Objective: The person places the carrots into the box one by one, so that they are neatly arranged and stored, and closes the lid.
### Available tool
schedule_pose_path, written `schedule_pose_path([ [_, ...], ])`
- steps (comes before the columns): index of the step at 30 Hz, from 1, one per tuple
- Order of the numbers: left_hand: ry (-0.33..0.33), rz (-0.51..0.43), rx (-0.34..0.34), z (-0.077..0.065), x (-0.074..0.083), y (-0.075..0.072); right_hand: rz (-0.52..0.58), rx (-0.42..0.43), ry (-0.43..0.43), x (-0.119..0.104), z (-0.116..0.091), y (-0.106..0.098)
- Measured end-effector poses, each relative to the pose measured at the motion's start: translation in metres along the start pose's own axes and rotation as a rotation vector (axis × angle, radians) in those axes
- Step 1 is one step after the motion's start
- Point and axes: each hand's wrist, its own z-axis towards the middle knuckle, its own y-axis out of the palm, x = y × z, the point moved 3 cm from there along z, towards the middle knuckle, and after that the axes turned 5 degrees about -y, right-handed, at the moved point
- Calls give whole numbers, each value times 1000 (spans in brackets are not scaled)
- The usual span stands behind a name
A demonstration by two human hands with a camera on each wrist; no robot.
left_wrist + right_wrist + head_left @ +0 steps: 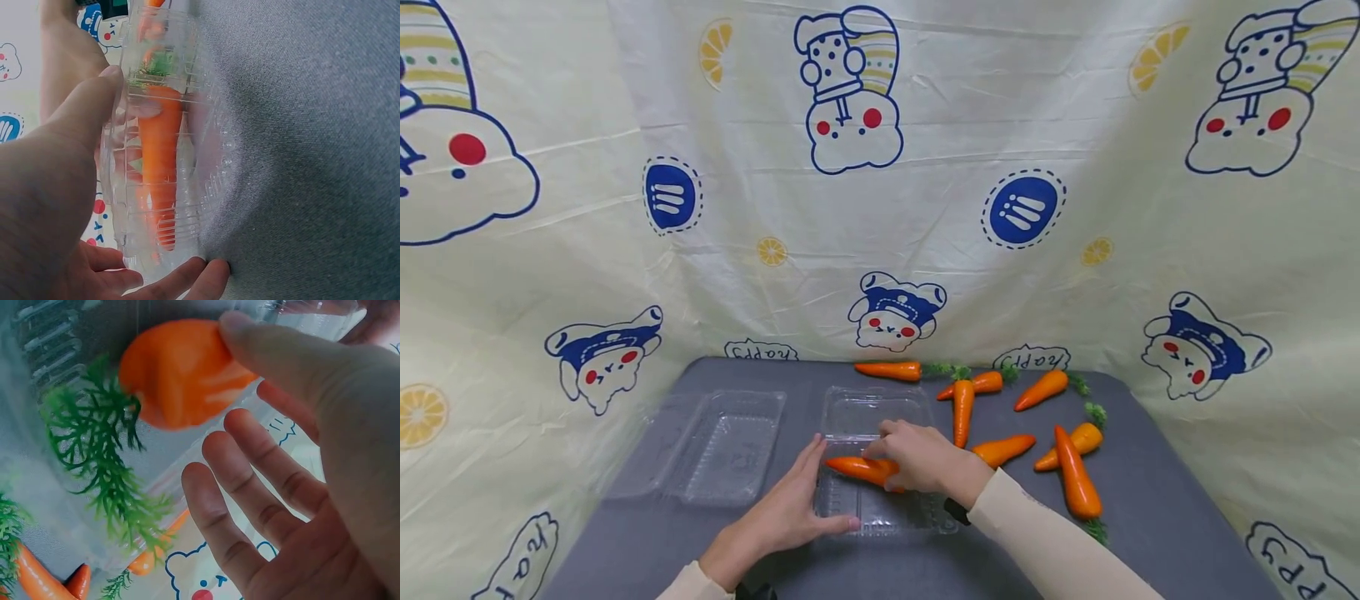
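Observation:
A clear plastic clamshell box (887,521) lies unfolded on the table in front of me, its lid on the far side. One orange carrot (859,468) with a green frilly top is in the near half, its tip to the left. My right hand (917,457) reaches over the box and pinches this carrot by its thick end between thumb and index finger; the other fingers stand away from it in the right wrist view. My left hand (797,500) steadies the box at its near left corner, thumb along the front edge, straight fingers along the left side.
A second clear box (730,450) lies unfolded to the left. Several more carrots are spread over the right side, among them one at the back edge (887,371) and one at the near right (1077,479). A printed curtain (940,233) hangs behind the grey table (647,550).

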Motion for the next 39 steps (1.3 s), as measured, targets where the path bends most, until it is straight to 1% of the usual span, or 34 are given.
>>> schedule_pose_path([
  [4,15,-7,1,0,0,1,53,-3,-3,2,-3,-2],
  [15,-20,8,2,3,-1,0,118,-7,9,11,-8,-8],
  [18,-30,10,-5,2,-1,1,119,8,8,13,-11,-10],
  [23,-15,18,0,2,-1,1,129,63,20,23,-19,-17],
  [27,-8,19,-6,3,-1,1,136,119,37,38,-25,-23],
  [30,-16,20,-12,3,0,1,124,151,72,53,-30,-27],
  [35,-14,32,-9,2,0,0,103,168,154,82,-39,-32],
  [39,9,32,-6,1,0,1,82,183,177,104,-49,-36],
])
